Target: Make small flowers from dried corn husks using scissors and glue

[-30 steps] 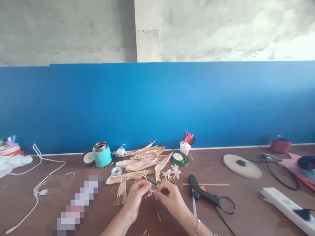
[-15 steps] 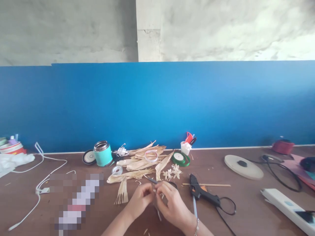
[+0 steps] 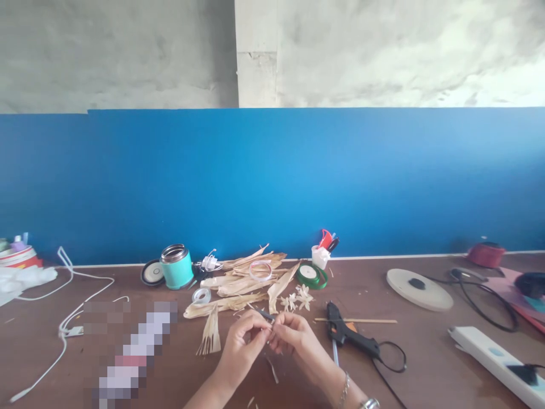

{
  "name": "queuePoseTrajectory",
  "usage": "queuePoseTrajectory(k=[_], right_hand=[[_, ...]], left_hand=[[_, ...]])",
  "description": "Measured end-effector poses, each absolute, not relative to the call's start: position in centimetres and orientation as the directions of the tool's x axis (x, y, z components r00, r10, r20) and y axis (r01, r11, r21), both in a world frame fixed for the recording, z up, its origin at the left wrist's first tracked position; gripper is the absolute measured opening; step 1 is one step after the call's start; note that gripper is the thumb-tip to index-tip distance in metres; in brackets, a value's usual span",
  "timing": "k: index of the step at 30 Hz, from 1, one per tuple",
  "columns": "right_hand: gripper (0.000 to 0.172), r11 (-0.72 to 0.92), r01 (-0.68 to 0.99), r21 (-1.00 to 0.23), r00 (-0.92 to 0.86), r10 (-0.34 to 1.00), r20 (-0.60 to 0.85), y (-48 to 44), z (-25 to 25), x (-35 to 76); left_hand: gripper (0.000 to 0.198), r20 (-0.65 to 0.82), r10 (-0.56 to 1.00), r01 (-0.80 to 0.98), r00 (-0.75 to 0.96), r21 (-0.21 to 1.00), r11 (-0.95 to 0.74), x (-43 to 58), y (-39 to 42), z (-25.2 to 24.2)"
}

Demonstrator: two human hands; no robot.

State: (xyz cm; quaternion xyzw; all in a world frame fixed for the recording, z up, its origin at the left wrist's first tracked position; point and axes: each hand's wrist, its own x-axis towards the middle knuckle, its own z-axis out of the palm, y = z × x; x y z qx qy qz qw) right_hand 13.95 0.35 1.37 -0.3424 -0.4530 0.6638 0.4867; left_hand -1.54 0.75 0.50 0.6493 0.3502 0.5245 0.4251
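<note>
My left hand (image 3: 240,347) and my right hand (image 3: 294,342) meet above the table, both closed in a pinch with fingertips almost touching. Something small and pale sits between the fingertips, mostly hidden, so its kind cannot be made out. Just behind the fingers lies a dark, slim tool (image 3: 266,314), partly covered. Beyond it are dried corn husks (image 3: 238,304) and small pale husk flowers (image 3: 303,297). A husk piece cut into a fringe (image 3: 210,335) lies left of my left hand. Below the hands there is a thin pale scrap (image 3: 272,370).
To the right lie a black glue gun (image 3: 351,339), a wooden stick (image 3: 374,321) and a white power strip (image 3: 494,358). Further back stand a turquoise jar (image 3: 176,271), a green ribbon roll (image 3: 313,276) and a white cup (image 3: 320,258). A white cable (image 3: 63,326) runs along the left.
My right hand has turned and shifted slightly, showing more of the wrist with its bracelet and a watch. The left hand has tilted a little; both remain pinched together.
</note>
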Motion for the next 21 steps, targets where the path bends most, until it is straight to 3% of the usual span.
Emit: queuePoseTrajectory(k=[4, 9, 13, 17, 21], right_hand=[[0.033, -0.190, -0.379, -0.906, -0.374, 0.927, -0.038, 0.4, 1.1, 14.2], [0.032, -0.277, -0.419, -0.865, -0.474, 0.879, -0.052, 0.7, 0.6, 14.5], [0.032, -0.285, -0.440, -0.852, -0.467, 0.883, -0.054, 0.7, 0.6, 14.5], [0.033, -0.167, -0.389, -0.906, -0.334, 0.942, -0.030, 0.6, 0.8, 14.0], [0.019, 0.126, -0.061, -0.990, -0.170, 0.976, 0.135, 0.7, 0.2, 13.8]], left_hand=[[0.009, 0.349, 0.899, -0.050, 0.265, 0.936, -0.349, -1.5, 0.7, -0.1], [0.024, 0.343, 0.865, -0.122, 0.365, 0.939, -0.321, -1.6, 0.7, -0.2], [0.016, 0.361, 0.854, -0.116, 0.374, 0.932, -0.343, -1.6, 0.7, 0.3], [0.019, 0.402, 0.876, 0.033, 0.268, 0.905, -0.425, -1.5, 0.9, 0.4], [0.019, 0.404, 0.894, 0.183, 0.195, 0.880, -0.438, -1.6, 1.1, 0.1]])
